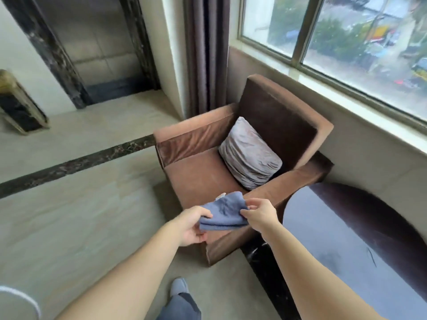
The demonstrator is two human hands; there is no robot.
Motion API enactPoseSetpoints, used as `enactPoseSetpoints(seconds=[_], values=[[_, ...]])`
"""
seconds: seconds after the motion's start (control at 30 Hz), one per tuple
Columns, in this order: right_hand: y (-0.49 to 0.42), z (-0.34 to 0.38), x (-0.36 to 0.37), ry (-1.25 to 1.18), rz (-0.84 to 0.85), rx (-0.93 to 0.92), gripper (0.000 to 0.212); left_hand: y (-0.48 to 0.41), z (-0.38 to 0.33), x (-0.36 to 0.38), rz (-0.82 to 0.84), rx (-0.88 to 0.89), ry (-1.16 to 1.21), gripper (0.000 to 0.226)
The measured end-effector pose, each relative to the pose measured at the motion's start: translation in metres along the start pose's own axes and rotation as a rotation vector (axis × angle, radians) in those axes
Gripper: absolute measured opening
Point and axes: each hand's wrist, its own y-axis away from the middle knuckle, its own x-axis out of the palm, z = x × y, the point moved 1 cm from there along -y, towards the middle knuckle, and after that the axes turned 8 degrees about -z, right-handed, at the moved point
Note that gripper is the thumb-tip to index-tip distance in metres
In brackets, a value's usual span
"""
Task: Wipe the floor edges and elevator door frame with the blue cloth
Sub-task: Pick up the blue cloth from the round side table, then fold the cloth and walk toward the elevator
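Observation:
I hold the blue cloth (223,212) folded between both hands, in the air above the front corner of a brown armchair. My left hand (193,225) grips its left end, thumb on top. My right hand (260,214) pinches its right edge with the fingertips. The elevator door (97,45) with its dark marble frame (50,51) stands at the far upper left, well away from my hands. A dark marble strip (76,163) runs across the beige floor (92,215).
The brown armchair (203,179) with a grey cushion (248,153) sits under the window (346,38). A curtain (205,54) hangs in the corner. A round dark table (346,239) is at right. A gold-and-black bin (18,105) stands at far left. My foot (180,287) is below.

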Motion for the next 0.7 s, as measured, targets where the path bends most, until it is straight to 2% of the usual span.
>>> enactPoseSetpoints(seconds=[0.13,0.27,0.37,0.53,0.7], values=[[0.015,0.068,0.057,0.208,0.068,-0.232,0.006,0.013,-0.013,-0.078,-0.044,0.009,0.17,0.008],[0.019,0.137,0.126,0.246,0.078,-0.352,0.006,0.006,-0.032,-0.163,-0.081,0.044,0.403,0.006],[0.025,0.18,0.191,0.213,0.058,-0.373,0.007,-0.011,-0.046,-0.231,-0.193,0.108,0.524,0.008],[0.049,0.251,0.311,0.201,0.032,-0.381,0.032,-0.042,-0.069,-0.351,-0.418,0.144,0.562,0.01],[0.055,0.315,0.385,0.165,0.045,-0.352,0.022,-0.069,-0.111,-0.445,-0.476,0.153,0.564,0.019]])
